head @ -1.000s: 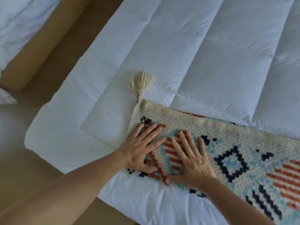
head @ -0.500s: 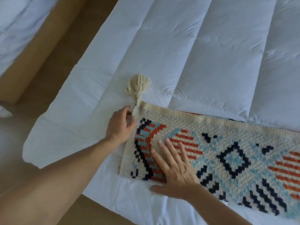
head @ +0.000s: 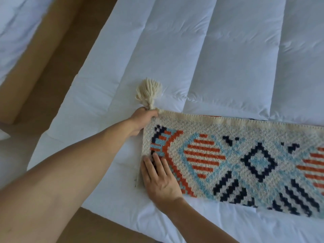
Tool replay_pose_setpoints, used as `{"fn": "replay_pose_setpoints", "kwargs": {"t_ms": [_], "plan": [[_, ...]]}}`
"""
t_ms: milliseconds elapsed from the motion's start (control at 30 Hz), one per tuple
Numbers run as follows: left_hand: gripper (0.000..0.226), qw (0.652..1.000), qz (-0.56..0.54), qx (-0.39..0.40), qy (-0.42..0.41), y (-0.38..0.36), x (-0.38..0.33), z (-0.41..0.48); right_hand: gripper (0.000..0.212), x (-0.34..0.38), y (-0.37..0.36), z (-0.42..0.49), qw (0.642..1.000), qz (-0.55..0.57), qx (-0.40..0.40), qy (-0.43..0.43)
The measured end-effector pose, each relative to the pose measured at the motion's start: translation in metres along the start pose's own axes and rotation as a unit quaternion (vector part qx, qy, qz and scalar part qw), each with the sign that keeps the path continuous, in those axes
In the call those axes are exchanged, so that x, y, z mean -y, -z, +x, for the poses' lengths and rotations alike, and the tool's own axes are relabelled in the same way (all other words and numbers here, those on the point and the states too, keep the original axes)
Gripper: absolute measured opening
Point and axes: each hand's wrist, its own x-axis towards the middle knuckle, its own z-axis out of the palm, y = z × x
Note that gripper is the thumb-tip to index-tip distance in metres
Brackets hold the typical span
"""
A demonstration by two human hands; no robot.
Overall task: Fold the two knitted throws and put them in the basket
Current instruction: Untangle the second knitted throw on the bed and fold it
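A cream knitted throw (head: 245,155) with orange, light blue and navy patterns lies folded into a long strip on the white quilt, running off the right edge. A cream tassel (head: 149,93) sticks out from its far left corner. My left hand (head: 142,120) grips that corner just below the tassel. My right hand (head: 159,179) lies flat, fingers straight, pressing the near left end of the throw. Only one throw is in view, and no basket.
The white quilted duvet (head: 210,58) covers the bed; its near left corner (head: 40,155) ends over a tan floor. A second bed with white bedding (head: 15,32) and a tan frame (head: 35,58) stands at the far left.
My left hand left the throw's top surface, slid up the left edge and now grips the tassel corner. My right hand moved left to the near end.
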Motion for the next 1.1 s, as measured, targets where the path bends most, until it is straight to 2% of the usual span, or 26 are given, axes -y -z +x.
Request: {"fn": "replay_pose_setpoints", "kwargs": {"t_ms": [100,200,300,400,500,633,700,900,1100], "plan": [[0.026,1.000,0.016,-0.018,0.003,0.002,-0.014,-0.002,0.039,0.001,0.008,-0.001,0.994,0.083,-0.071,-0.015],[0.030,0.998,0.026,-0.048,0.019,0.004,-0.031,-0.007,0.036,-0.007,0.034,-0.009,0.963,0.210,-0.163,-0.047],[0.018,0.997,0.008,-0.050,0.056,0.004,-0.054,-0.015,0.037,-0.018,0.064,-0.028,0.934,0.281,-0.191,-0.108],[0.012,0.997,0.014,-0.040,0.067,-0.007,-0.085,-0.026,0.029,-0.035,0.088,-0.052,0.885,0.358,-0.217,-0.202],[0.016,0.998,0.009,0.027,0.057,-0.035,-0.121,-0.034,0.018,-0.059,0.114,-0.080,0.813,0.422,-0.237,-0.323],[0.016,0.992,0.010,0.114,0.051,-0.093,-0.165,-0.042,0.022,-0.100,0.136,-0.124,0.711,0.502,-0.270,-0.412],[0.014,0.987,0.027,0.151,0.048,-0.132,-0.184,-0.046,0.016,-0.122,0.144,-0.149,0.674,0.505,-0.291,-0.454],[0.016,0.977,0.072,0.196,0.051,-0.265,-0.224,-0.056,0.007,-0.193,0.150,-0.228,0.594,0.495,-0.330,-0.541],[0.017,0.968,0.127,0.213,0.038,-0.399,-0.245,-0.070,0.014,-0.261,0.132,-0.303,0.512,0.497,-0.349,-0.607]]}}
